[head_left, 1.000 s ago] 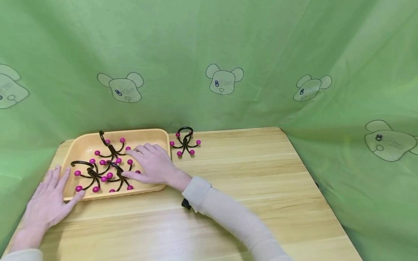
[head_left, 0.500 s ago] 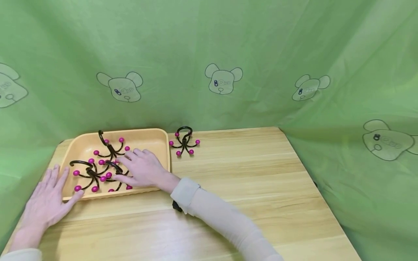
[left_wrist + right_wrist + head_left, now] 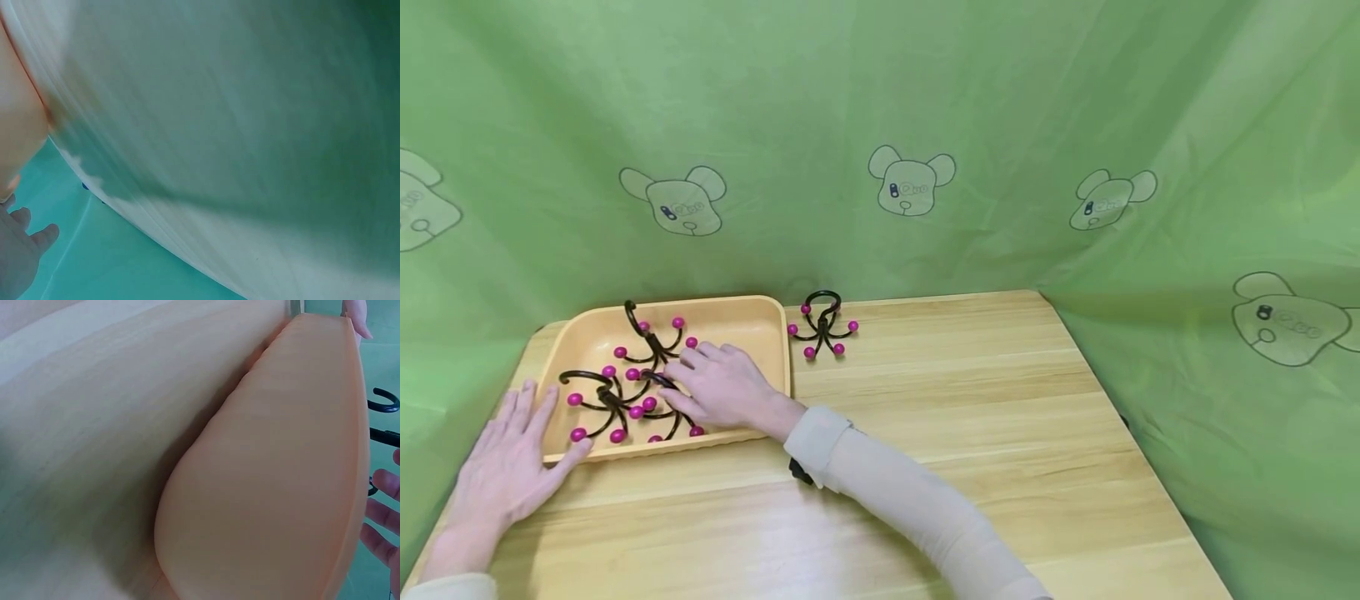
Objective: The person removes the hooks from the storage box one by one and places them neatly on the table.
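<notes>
Far left, near edge: left hand (image 3: pixel 505 467) flat on the light wooden table (image 3: pixel 970 417), fingers straight and a little spread, thumb touching the near left corner of the shallow yellow plastic tray (image 3: pixel 587 333). Inside the tray, three black wire claw pieces tipped with pink beads: one at left (image 3: pixel 597 402), one at the far side (image 3: pixel 651 340), one nearer the middle (image 3: pixel 672 410). Over that middle piece, right hand (image 3: pixel 718 387), palm down, fingers loosely extended and resting on its wires; pinching or only touching, cannot tell. Just right of the tray, on the table, a fourth such piece (image 3: pixel 823 327). Behind, green cloth (image 3: pixel 1000 125) printed with bears.
</notes>
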